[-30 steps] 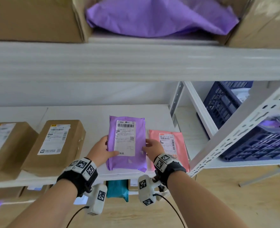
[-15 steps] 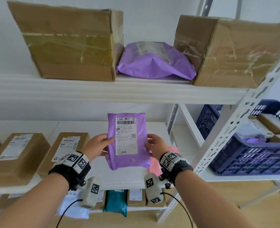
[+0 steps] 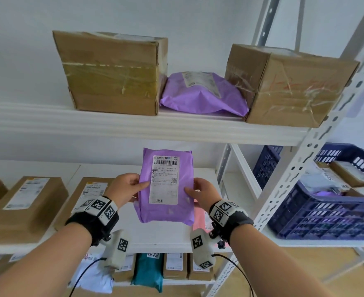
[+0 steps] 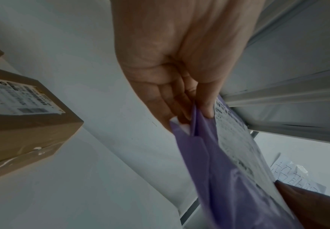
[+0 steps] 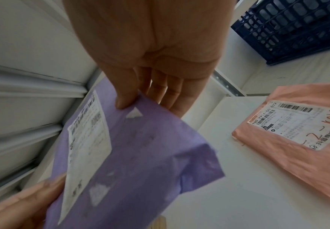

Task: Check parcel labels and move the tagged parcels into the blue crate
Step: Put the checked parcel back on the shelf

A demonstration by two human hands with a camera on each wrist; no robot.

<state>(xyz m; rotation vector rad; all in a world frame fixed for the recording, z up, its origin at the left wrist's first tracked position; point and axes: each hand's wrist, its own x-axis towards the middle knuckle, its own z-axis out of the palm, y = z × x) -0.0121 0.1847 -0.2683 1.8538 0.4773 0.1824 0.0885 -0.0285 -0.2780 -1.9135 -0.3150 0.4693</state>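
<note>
A purple mailer parcel with a white shipping label facing me is held upright above the middle shelf. My left hand pinches its left edge, thumb on the front. My right hand pinches its right edge the same way. The left wrist view shows the thumb and fingers clamped on the purple parcel. In the right wrist view the purple parcel hangs from my fingers. The blue crate stands on the shelf to the right, with several parcels inside.
A pink mailer lies on the shelf under my right hand. Brown boxes sit at the left of the middle shelf. Two large cartons and a purple bag fill the upper shelf. A white perforated upright stands between me and the crate.
Both hands have lifted the purple parcel off the shelf and raised it upright. The camera has tilted upward, bringing the top shelf into view.
</note>
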